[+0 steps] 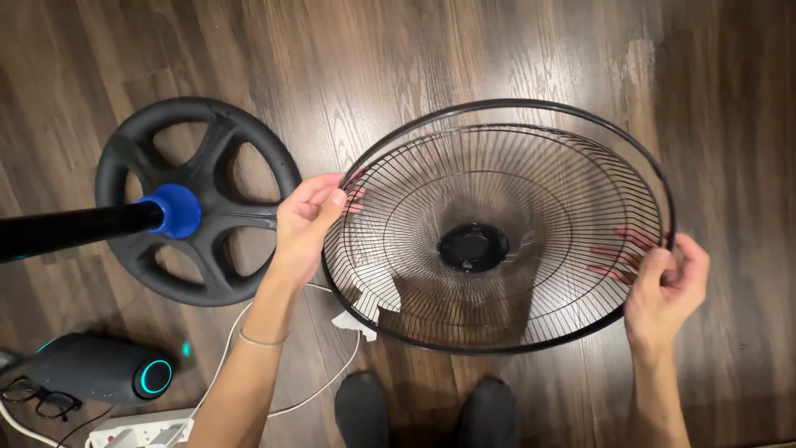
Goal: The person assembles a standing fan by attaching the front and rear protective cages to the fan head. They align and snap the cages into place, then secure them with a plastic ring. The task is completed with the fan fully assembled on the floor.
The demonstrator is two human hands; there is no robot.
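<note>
A round black wire fan grille (pixel 497 166) with a black hub at its centre is held up over the wooden floor, tilted toward me. My left hand (pixel 305 220) grips its left rim, thumb on top and fingers behind the wires. At the grille's right rim my right hand (pixel 663 282) holds on, its fingers showing through the wires. A small white tag hangs from the lower left rim.
A black round fan base (pixel 240 137) with a blue collar (pixel 174 210) and a black pole lies to the left. A dark cylindrical speaker (pixel 95 369) with a teal ring, glasses (pixel 37 400), a white power strip (pixel 141 431) and a white cable (pixel 336 382) sit at the lower left. My feet in dark socks (pixel 427 411) are below.
</note>
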